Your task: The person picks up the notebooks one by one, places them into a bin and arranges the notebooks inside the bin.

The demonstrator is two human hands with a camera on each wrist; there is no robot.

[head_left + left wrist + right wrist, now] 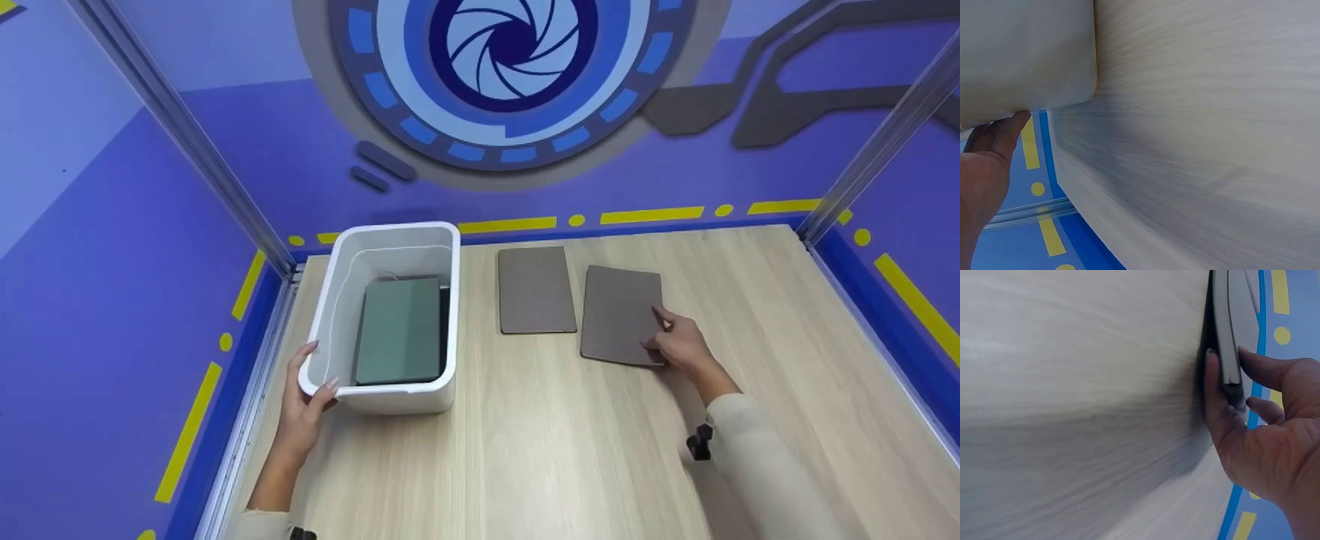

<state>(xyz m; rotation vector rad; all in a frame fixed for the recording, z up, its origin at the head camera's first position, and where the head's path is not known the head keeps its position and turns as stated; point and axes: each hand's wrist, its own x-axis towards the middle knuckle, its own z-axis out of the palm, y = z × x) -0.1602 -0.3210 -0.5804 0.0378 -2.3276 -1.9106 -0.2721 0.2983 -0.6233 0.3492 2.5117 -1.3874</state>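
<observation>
A white plastic bin [442, 397] stands at the left, and my left hand [302, 409] grips its near left corner, thumb and fingertips at the rim. In the left wrist view the fingers [1012, 135] lie against the bin's outer wall [1033, 56]. Inside the bin lies a green book [399, 330], with something dark partly hidden beneath it. My right hand [681, 343] pinches the near right corner of a brown notebook [619, 311]. In the right wrist view, that notebook's edge [1229, 337] sits between thumb and fingers, a little off the table at this corner.
A second brown notebook [536, 291] lies flat between the bin and the held one. The wooden table [525, 450] is bounded by a blue wall [247, 142] behind and side panels with metal posts at the corners.
</observation>
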